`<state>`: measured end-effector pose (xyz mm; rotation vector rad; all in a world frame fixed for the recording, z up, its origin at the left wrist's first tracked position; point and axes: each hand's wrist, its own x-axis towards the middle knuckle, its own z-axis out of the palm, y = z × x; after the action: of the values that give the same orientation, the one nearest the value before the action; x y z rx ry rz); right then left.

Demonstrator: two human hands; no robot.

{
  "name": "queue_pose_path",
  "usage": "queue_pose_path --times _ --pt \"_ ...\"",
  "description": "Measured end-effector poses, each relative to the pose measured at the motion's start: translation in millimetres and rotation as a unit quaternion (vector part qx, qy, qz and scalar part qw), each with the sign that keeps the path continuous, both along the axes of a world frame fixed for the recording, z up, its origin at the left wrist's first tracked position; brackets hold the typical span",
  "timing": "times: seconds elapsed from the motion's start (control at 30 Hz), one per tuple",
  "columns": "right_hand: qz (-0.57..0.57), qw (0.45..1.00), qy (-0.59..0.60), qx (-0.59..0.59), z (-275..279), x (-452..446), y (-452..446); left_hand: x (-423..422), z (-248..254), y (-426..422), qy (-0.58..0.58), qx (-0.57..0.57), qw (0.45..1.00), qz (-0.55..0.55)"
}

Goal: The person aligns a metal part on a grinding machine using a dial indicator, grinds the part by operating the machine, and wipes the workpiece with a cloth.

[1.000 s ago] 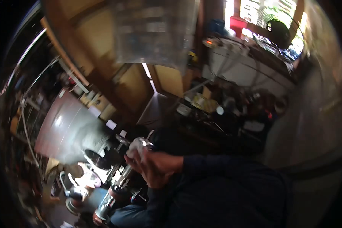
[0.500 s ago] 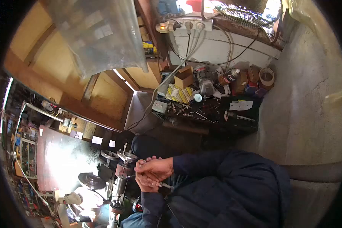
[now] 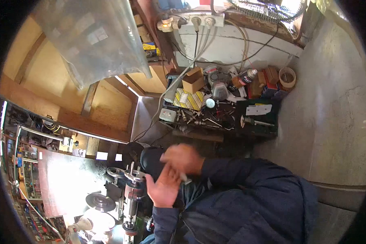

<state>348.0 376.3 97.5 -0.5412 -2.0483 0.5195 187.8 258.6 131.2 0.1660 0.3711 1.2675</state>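
Both hands are close together in front of my dark jacket. My left hand (image 3: 164, 188) has its palm turned up and its thumb spread away, with the other fingers curled. A small pale, metallic-looking piece (image 3: 185, 178) juts out at the little-finger side of these fingers; its kind is not clear. Right beside the left fingertips, my right hand (image 3: 184, 157) is smeared by motion, so its fingers cannot be made out. Left of the hands stands a machine with a metal handwheel (image 3: 134, 175) and a shiny cylindrical shaft (image 3: 131, 207).
A lit lamp (image 3: 81, 223) shines beside a dark round disc (image 3: 100, 202). At the back, a bench holds a yellow-striped box (image 3: 189, 99), an open cardboard box (image 3: 193, 80), a spray can (image 3: 246, 78), a round gauge (image 3: 210, 103) and a dark tray (image 3: 254, 127). Cables hang from a power strip (image 3: 201, 21).
My hands were clasped together; the left has opened out with its thumb spread, and the right has moved up and to the right. The view has shifted slightly.
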Motion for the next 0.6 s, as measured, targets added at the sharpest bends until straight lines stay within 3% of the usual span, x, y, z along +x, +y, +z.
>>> queue_pose_path --times 0.03,0.07,0.1,0.17,0.2,0.27,0.37,0.5,0.6 --pt "-0.078 0.993 -0.068 -0.051 9 19 21 6 9 -4 0.093 0.015 0.995 -0.017" --pt "-0.165 0.984 -0.039 -0.054 1 31 48 7 13 -7 0.186 0.029 0.982 -0.032" --pt "-0.245 0.948 -0.127 -0.160 7 51 69 -3 9 -15 0.211 0.048 0.976 -0.034" --pt "-0.320 0.873 -0.322 -0.178 -9 105 118 -24 4 -41 0.257 0.032 0.966 0.002" --pt "-0.352 0.854 -0.357 -0.141 -28 132 141 -34 1 -55 0.280 0.023 0.960 0.022" --pt "-0.468 0.834 -0.275 -0.102 2 148 148 -49 -6 -82 0.279 -0.004 0.956 0.087" --pt "-0.582 0.772 -0.177 -0.183 -53 160 203 -58 -14 -109 0.280 -0.034 0.946 0.160" --pt "-0.540 0.729 -0.202 -0.368 -61 151 225 -54 -18 -112 0.294 -0.026 0.937 0.185" --pt "-0.535 0.766 -0.091 -0.343 -83 166 233 -49 -18 -114 0.287 -0.014 0.938 0.193"
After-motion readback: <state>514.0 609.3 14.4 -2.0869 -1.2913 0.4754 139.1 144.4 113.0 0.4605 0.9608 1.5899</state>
